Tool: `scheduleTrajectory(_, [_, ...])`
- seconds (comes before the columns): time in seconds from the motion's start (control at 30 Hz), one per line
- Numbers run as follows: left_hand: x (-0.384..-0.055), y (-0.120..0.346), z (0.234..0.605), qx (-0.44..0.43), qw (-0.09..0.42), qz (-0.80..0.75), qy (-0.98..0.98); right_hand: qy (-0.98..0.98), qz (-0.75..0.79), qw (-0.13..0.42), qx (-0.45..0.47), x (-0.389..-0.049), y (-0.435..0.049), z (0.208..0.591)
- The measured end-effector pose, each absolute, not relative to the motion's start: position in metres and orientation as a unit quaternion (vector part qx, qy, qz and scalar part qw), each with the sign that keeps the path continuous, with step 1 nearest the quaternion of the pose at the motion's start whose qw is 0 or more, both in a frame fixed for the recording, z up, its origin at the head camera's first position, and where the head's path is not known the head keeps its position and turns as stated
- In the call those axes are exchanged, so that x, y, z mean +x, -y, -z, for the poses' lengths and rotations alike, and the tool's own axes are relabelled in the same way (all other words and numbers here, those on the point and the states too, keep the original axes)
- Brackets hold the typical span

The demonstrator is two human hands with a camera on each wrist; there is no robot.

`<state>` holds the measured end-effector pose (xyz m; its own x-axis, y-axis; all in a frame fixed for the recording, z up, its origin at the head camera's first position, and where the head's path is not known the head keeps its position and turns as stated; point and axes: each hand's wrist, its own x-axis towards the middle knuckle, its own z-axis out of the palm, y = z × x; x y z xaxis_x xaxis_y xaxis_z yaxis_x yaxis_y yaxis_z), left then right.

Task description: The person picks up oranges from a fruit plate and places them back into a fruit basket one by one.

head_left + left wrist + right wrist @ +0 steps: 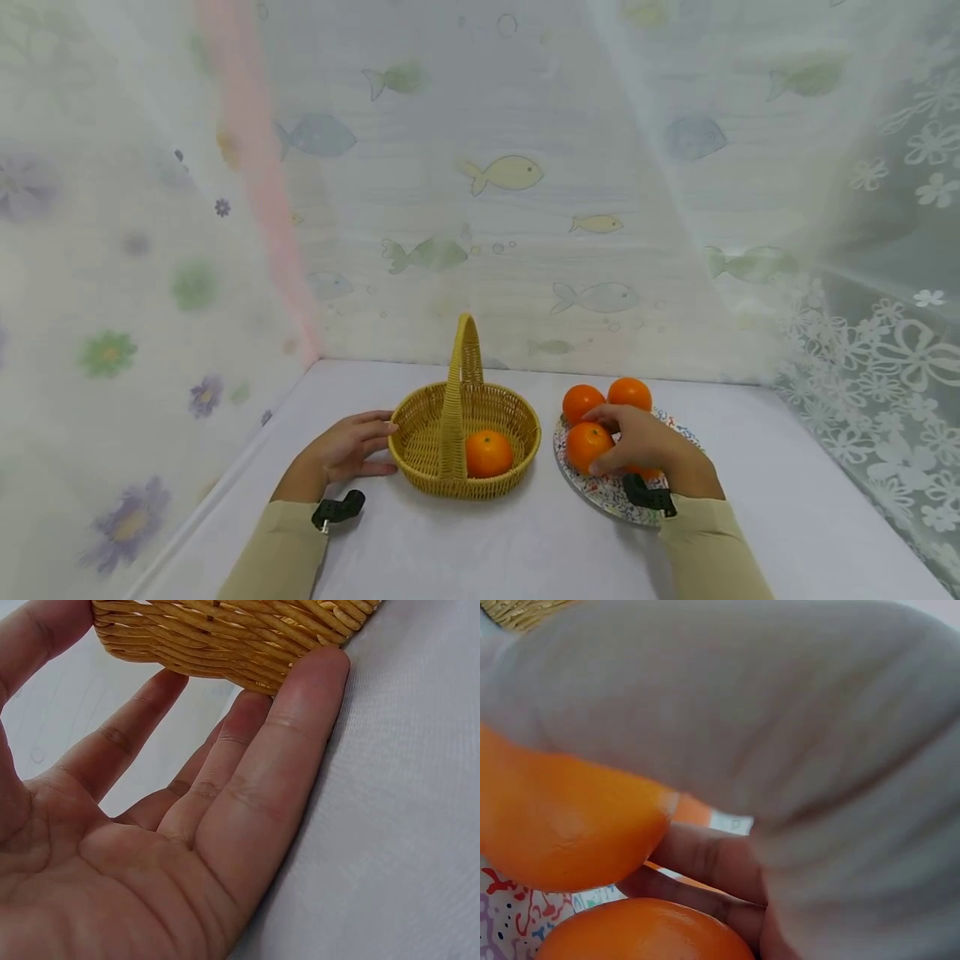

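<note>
A yellow wicker basket [420,479] with a tall arched handle stands on the table, one orange [489,454] inside it. My left hand [352,448] is at the basket's left side, its outstretched fingertips touching the woven wall [217,637]. To the right lies a plate [600,497] with a colourful speckled pattern, bearing several oranges. My right hand [645,437] grips the nearest-left orange [587,446], thumb in front and fingers behind it. In the right wrist view that orange [570,825] sits against the thumb, and another orange [645,934] lies below the fingers.
Two more oranges, a left one [582,403] and a right one [630,393], sit at the plate's back. A white cloth covers the table [510,550]. Behind it hangs a fish-patterned curtain [487,208], with flowered sheets at both sides.
</note>
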<state>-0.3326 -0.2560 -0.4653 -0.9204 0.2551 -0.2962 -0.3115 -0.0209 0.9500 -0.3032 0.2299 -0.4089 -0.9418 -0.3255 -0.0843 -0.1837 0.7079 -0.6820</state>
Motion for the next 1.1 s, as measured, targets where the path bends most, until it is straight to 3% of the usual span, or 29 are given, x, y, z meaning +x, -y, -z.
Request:
scheduleTrajectory(0.27, [-0.329, 0.258, 0.467, -0.017, 0.2, -0.71, -0.675, -0.907, 0.394, 0.113, -0.098, -0.302, -0.225, 0.413])
scheduleTrajectory(1.1, [-0.33, 0.256, 0.463, -0.012, 0.202, -0.709, -0.675, -0.932, 0.336, 0.066, -0.119, -0.302, -0.226, 0.402])
